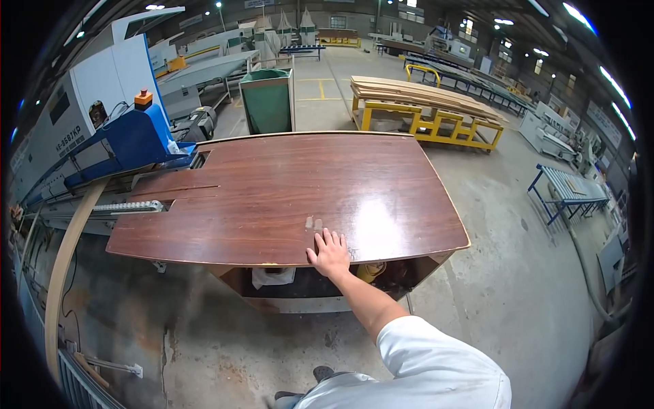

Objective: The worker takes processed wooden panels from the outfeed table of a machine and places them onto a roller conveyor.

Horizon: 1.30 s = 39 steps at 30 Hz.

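Observation:
My right hand [332,253] lies palm down on the near edge of a reddish-brown wood-grain tabletop [266,170]. Its fingers are spread and hold nothing. Two small greyish patches [314,223] mark the surface just beyond the fingertips. Under the top, an open shelf [310,287] holds a white cloth or paper [272,277] on its left and a yellow object [370,272], partly hidden by my forearm. My left hand is out of the picture.
A blue and white machine [139,140] with a red button stands at the left, beside a long curved-looking wooden strip [68,273]. Beyond the table are a green bin [267,102] and a yellow cart [426,121] stacked with boards [422,94]. A roller stand [571,187] stands far right.

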Tool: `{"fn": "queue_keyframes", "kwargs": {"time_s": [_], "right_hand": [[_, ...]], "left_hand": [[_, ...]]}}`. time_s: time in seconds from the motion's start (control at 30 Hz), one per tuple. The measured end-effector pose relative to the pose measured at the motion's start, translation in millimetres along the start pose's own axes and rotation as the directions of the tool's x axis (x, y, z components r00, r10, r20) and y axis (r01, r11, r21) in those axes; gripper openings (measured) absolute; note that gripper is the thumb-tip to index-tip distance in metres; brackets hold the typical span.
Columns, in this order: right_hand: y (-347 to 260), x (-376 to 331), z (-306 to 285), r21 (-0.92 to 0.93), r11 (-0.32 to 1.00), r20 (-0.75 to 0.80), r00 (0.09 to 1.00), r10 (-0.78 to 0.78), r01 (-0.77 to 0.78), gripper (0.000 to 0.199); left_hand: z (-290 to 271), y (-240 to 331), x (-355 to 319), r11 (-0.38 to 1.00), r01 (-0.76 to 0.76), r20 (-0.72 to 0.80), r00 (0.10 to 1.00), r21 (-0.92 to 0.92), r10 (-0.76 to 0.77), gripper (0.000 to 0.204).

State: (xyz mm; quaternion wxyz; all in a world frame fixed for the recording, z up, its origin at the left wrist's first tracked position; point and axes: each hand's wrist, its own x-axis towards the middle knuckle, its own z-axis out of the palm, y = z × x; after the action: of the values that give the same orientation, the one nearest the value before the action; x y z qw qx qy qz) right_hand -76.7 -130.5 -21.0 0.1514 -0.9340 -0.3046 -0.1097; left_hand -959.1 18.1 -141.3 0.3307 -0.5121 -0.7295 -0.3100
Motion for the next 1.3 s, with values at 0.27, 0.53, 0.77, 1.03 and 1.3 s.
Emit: {"fn": "queue_keyframes", "kwargs": {"time_s": [0.27, 0.53, 0.77, 1.03, 1.3], "right_hand": [[5, 0, 8, 0.021, 0.999, -0.083, 0.996, -0.023, 0.025, 0.052], [-12, -5, 0, 0.024, 0.996, -0.2, 0.977, -0.076, 0.082, 0.042], [-30, -11, -5, 0.006, 0.998, -0.119, 0.99, -0.069, 0.07, 0.045], [-28, -10, -8, -0.015, 0.998, -0.098, 0.993, -0.069, 0.068, 0.046], [-30, -10, -8, -0.019, 0.998, -0.08, 0.995, -0.066, 0.065, 0.046]], "left_hand": [[-88, 78, 4, 0.991, 0.088, 0.29, 0.956, -0.098, -0.056, 0.028], [-134, 116, 25, 0.877, 0.477, 0.297, 0.846, -0.053, -0.442, 0.048], [-141, 95, 18, 0.819, 0.565, 0.226, 0.814, -0.097, -0.535, 0.052], [-132, 81, 11, 0.861, 0.508, 0.273, 0.827, 0.014, -0.492, 0.042], [-133, 77, 5, 0.863, 0.504, 0.25, 0.841, -0.04, -0.479, 0.044]]}}
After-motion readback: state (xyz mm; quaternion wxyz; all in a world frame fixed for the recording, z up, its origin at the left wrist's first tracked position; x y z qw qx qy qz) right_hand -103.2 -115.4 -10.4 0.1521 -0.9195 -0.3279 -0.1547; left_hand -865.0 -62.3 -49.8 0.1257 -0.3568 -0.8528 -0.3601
